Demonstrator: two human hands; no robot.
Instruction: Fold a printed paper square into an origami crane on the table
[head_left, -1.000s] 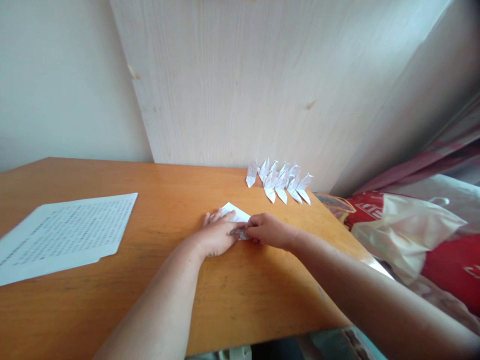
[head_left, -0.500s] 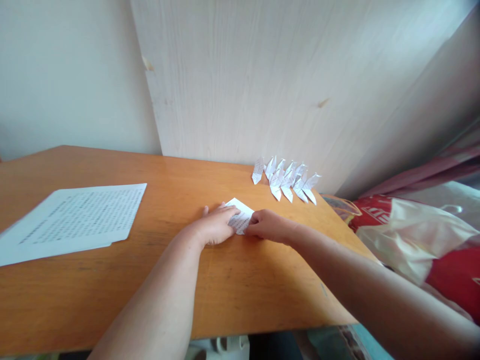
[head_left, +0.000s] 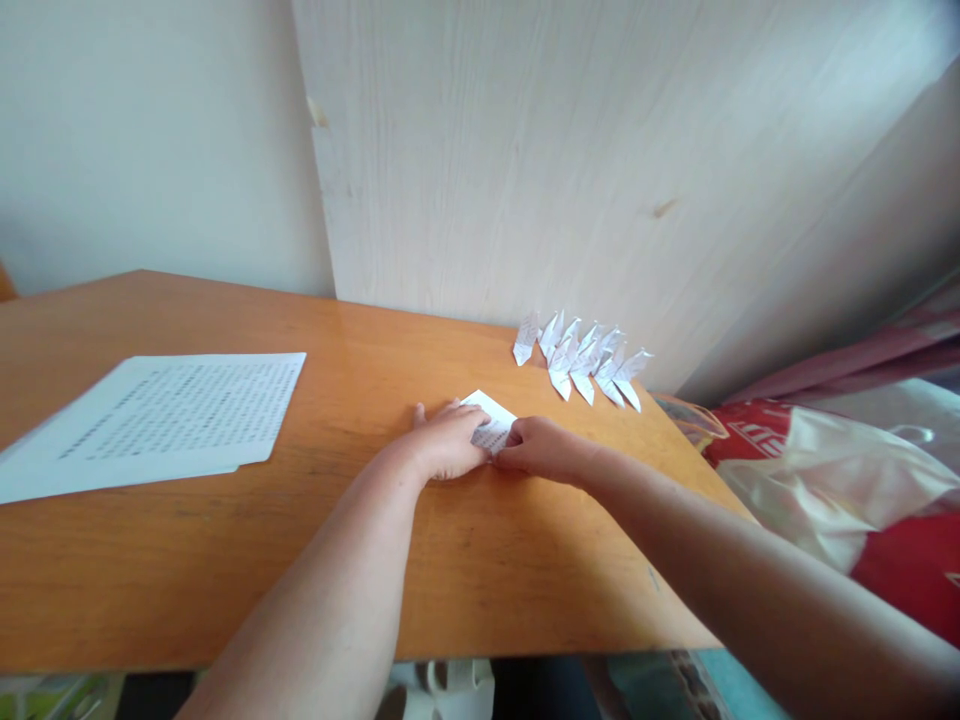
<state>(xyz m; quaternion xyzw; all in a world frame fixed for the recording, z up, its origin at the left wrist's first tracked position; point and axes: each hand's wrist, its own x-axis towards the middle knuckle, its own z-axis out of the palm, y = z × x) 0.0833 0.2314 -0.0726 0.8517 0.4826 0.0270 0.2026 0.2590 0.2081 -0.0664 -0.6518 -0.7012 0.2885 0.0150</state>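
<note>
A small folded piece of printed paper lies on the wooden table in front of me, its pointed top facing away. My left hand rests on the paper's left side, palm down with the fingers apart. At the paper's right edge, my right hand is closed, with thumb and fingers pinching that edge. Both hands cover much of the paper, so its lower folds are hidden. Beyond them, several folded paper pieces with pointed ends stand in rows, and a single folded piece is at their left.
A stack of printed sheets lies on the left of the wooden table. A pale panel rises behind the table. Red and cream bags sit past the right edge.
The view has shifted slightly, moving the table and its things a little in the picture. My left hand has come closer to my right, covering more of the paper's lower part.
</note>
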